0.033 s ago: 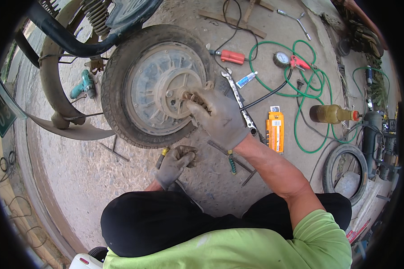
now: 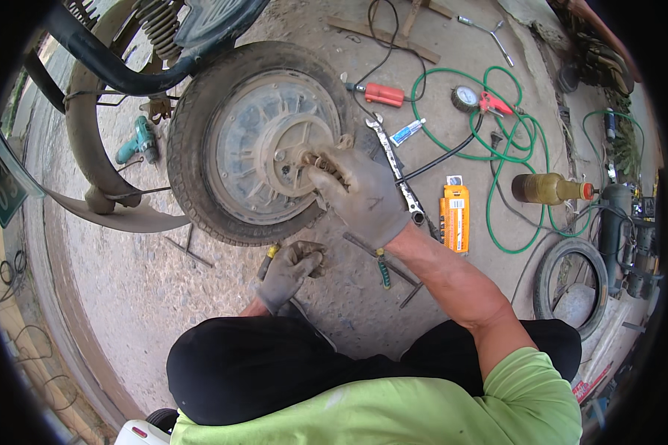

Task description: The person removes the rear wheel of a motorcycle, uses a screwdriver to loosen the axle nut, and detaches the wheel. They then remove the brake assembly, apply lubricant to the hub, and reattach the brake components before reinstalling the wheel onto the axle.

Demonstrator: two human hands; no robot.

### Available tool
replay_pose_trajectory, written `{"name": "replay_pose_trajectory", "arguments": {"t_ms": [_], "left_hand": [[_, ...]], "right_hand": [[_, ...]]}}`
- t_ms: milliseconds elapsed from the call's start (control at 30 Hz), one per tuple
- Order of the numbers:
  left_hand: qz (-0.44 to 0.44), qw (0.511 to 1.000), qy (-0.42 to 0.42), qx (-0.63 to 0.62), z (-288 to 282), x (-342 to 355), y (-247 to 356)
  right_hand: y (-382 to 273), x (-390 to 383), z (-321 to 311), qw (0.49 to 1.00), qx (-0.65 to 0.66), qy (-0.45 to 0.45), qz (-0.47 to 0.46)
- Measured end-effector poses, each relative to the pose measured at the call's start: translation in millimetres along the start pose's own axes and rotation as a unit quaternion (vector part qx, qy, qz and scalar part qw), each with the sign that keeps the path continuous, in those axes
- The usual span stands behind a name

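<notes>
A wheel with a black tyre (image 2: 189, 159) and a dusty grey metal hub (image 2: 237, 159) stands tilted in front of me, next to the vehicle's frame. My right hand (image 2: 360, 193), in a dirty grey glove, reaches to the hub's centre. Its fingers curl closed at the axle end, which they mostly hide. Low by the tyre's near edge is my left hand (image 2: 286, 278), gloved too, fingers curled in. What those fingers hold is hidden. A tool handle in yellow and black (image 2: 269, 258) shows beside that hand; whether it is gripped I cannot tell.
Right of the wheel lie a wrench (image 2: 393, 163), a blue-white tube (image 2: 408, 132), an orange package (image 2: 455, 215), a green hose (image 2: 490, 215) with a pressure gauge (image 2: 465, 98), and a bottle (image 2: 549, 188). A green-handled tool (image 2: 383, 270) is nearer. A drill (image 2: 139, 141) lies left; a loose tyre (image 2: 545, 278), right.
</notes>
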State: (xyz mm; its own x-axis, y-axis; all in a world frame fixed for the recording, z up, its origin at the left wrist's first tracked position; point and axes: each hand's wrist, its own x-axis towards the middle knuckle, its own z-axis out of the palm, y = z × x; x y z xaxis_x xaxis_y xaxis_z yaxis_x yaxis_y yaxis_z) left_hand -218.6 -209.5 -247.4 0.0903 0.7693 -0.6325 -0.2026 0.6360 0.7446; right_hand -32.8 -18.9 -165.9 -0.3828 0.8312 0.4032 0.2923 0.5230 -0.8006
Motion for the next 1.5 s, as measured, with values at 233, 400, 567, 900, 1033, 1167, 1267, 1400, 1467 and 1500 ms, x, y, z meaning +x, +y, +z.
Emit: {"name": "replay_pose_trajectory", "arguments": {"t_ms": [233, 400, 567, 900, 1033, 1167, 1267, 1400, 1467, 1500], "left_hand": [[0.002, 1.000, 0.001, -0.003, -0.1, -2.8, 1.4], [0.003, 1.000, 0.003, -0.007, -0.3, -3.5, 1.5], [-0.007, 1.000, 0.010, 0.022, 0.7, -4.2, 0.3], [-0.003, 1.000, -0.004, -0.014, 2.1, -2.6, -12.2], [-0.008, 1.000, -0.003, -0.011, 0.8, -5.7, -11.0], [0.022, 1.000, 0.019, 0.007, -7.1, -9.6, 2.1], [0.061, 0.997, 0.047, 0.001, -18.2, -23.2, 13.4], [0.121, 0.987, 0.103, -0.017, -48.3, -44.7, 13.7], [0.092, 0.987, 0.132, 0.004, -66.3, -49.6, 15.6], [0.055, 0.987, 0.148, 0.035, -81.2, -53.4, 18.1]], "right_hand": [[11.3, -2.3, 5.0, 0.999, 0.019, -0.014, -0.029], [24.7, 0.6, 21.4, 0.999, -0.005, 0.020, -0.042], [17.6, 7.9, 27.5, 1.000, -0.014, 0.009, 0.017], [6.1, 16.4, 19.8, 0.995, 0.017, -0.023, 0.099], [3.1, 23.5, 24.2, 0.993, -0.002, -0.049, 0.103], [6.2, 22.9, 14.9, 0.994, -0.029, -0.055, 0.095], [0.8, 26.3, 10.7, 0.988, -0.054, -0.085, 0.119], [-1.4, 33.8, 11.4, 0.983, -0.078, -0.144, 0.086], [-0.4, 39.6, 6.0, 0.979, -0.086, -0.172, 0.073], [-0.3, 41.7, 4.3, 0.975, -0.092, -0.188, 0.079]]}}
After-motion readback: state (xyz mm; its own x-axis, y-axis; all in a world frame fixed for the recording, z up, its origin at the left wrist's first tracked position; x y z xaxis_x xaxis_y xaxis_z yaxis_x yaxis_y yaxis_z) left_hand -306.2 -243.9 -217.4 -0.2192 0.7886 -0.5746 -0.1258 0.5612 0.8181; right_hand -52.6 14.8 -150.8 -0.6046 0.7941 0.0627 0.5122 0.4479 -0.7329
